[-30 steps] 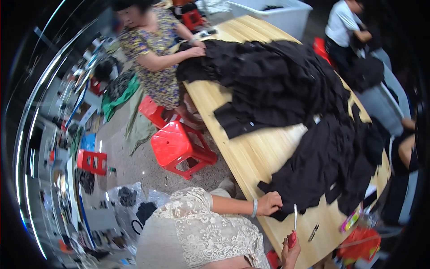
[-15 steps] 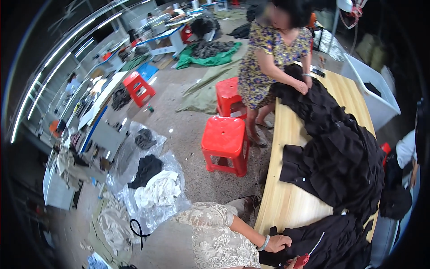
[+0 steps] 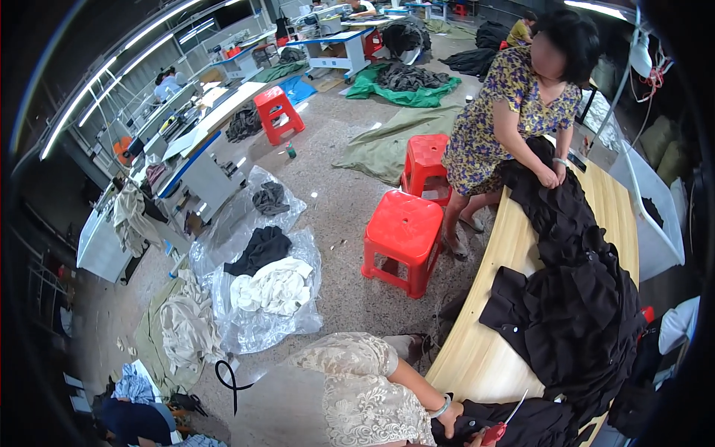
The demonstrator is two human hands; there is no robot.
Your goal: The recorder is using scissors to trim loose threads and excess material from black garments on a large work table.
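My left hand (image 3: 449,417), with a pale bracelet at the wrist, is at the near end of the wooden table. Its fingers are bent down and closed on a black garment (image 3: 536,421). Beside it, at the lower edge, my right hand (image 3: 475,441) is mostly cut off. It grips a red-handled tool (image 3: 494,433) whose thin metal blade points up and away over the cloth; its exact kind is unclear. More black garments (image 3: 573,313) lie heaped along the table. At the far end a co-worker (image 3: 514,127) in a flowered dress holds part of that black cloth with both hands.
The wooden table (image 3: 465,328) runs away to the right. Two red stools (image 3: 403,227) stand on its left. Clear plastic sheeting (image 3: 223,298) with white and black cloth lies on the floor. A white bin (image 3: 652,201) stands beyond the table; sewing tables line the left.
The view has swung, so the scene sits further right. My left hand has turned its fingers down onto the black garment. The red-handled tool stays in my right hand.
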